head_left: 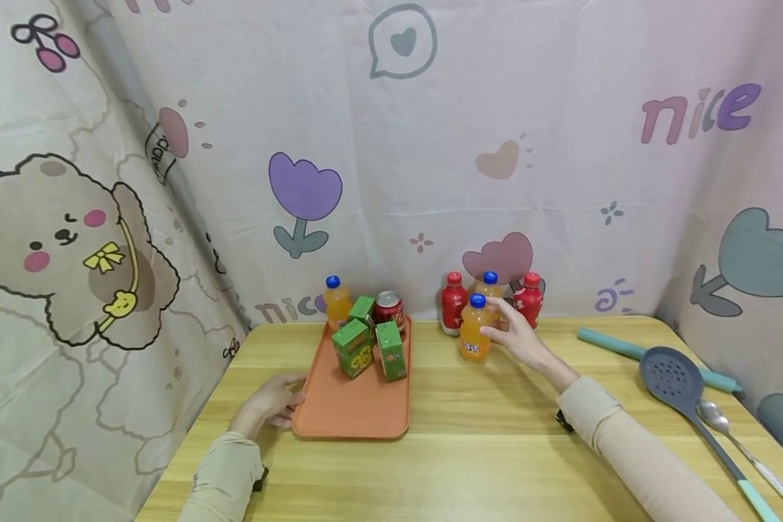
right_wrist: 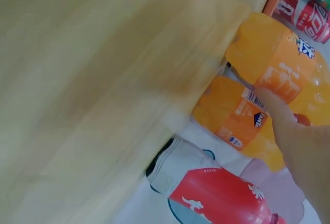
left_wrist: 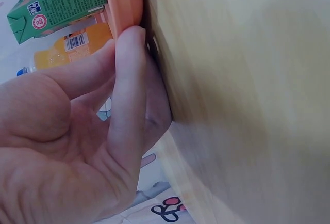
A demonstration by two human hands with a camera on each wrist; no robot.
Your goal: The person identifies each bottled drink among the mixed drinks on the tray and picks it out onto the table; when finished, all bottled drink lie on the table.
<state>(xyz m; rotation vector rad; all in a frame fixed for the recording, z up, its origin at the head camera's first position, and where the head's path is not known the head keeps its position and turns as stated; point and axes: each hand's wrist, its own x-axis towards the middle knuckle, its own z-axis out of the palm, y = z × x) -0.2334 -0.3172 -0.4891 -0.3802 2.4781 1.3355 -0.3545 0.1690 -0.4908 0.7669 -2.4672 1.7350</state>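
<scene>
My left hand [head_left: 269,403] pinches the left rim of an orange tray [head_left: 351,417]; in the left wrist view its fingertips meet at the tray's edge [left_wrist: 126,4]. On the tray stand several green drink cartons [head_left: 354,350], a red soda can [head_left: 389,310] and an orange soda bottle [head_left: 336,304] with a blue cap. My right hand [head_left: 522,339] grips another orange soda bottle [head_left: 473,337], upright and right of the tray. Its thumb lies along the bottle's side in the right wrist view; the other fingers are mostly hidden. Close behind is a similar orange bottle [right_wrist: 234,115].
Two red bottles, one left [head_left: 454,304] and one right [head_left: 529,301], stand at the table's back edge near the curtain. On the right lie a teal rod [head_left: 610,342], a grey slotted skimmer [head_left: 670,373] and a metal spoon [head_left: 714,417].
</scene>
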